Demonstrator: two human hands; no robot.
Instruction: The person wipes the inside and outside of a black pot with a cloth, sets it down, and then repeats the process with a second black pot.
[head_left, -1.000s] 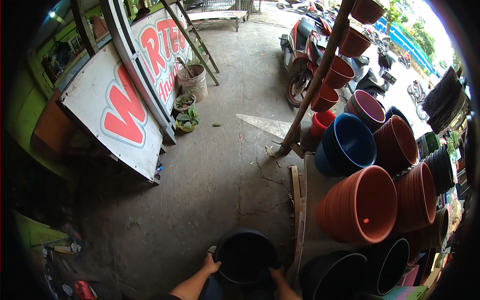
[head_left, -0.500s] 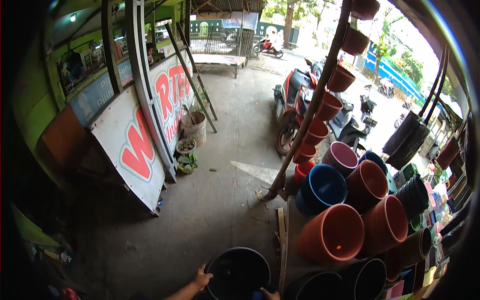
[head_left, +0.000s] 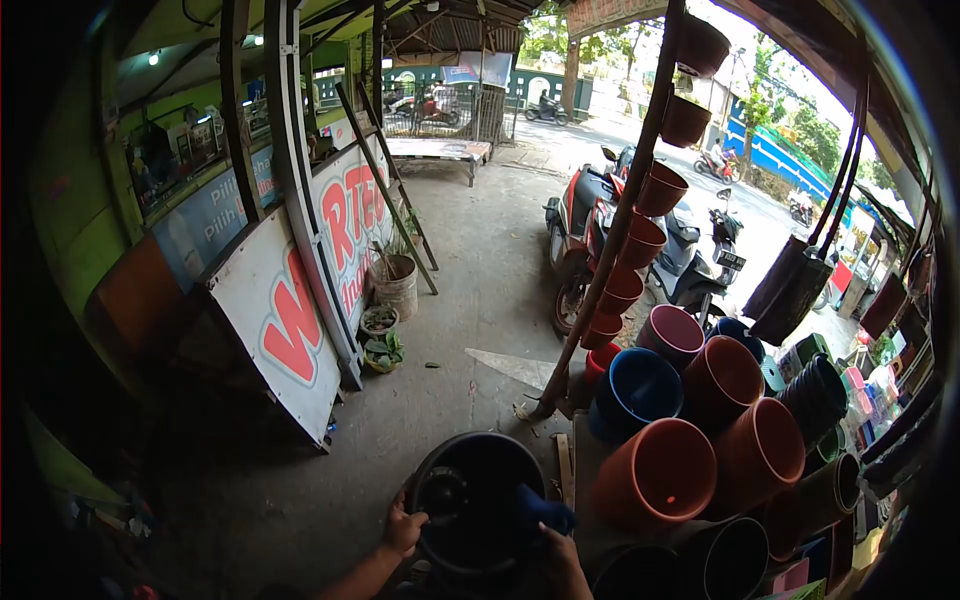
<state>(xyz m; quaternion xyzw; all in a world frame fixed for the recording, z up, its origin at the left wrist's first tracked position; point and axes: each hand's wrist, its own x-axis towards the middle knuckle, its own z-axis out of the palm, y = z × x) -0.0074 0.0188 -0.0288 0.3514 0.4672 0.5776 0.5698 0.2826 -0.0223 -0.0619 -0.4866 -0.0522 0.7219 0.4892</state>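
Observation:
A large black plastic pot (head_left: 480,550) is held up at the bottom middle, its wide mouth turned toward me. My left hand (head_left: 403,527) is closed on its left rim, thumb toward the inside. On the opposite side, my right hand (head_left: 562,553) grips a dark blue cloth (head_left: 542,511), which lies against the inner right wall. A round, darker shape shows on the pot's inner left; I cannot make out what it is. Stacked terracotta-coloured pots (head_left: 660,472) stand just right of my right hand.
More pots stand at the right, including a blue pot (head_left: 640,388) and black pots (head_left: 735,560). A slanting wooden pole (head_left: 612,270) carries hanging pots. Parked motorbikes (head_left: 590,215) stand beyond it. At the left is a white signboard (head_left: 275,320) with potted plants (head_left: 382,350) beside it.
The black pot and both hands have come up higher in view. The blue cloth now shows inside the pot's right side. Motorbikes on the road have shifted.

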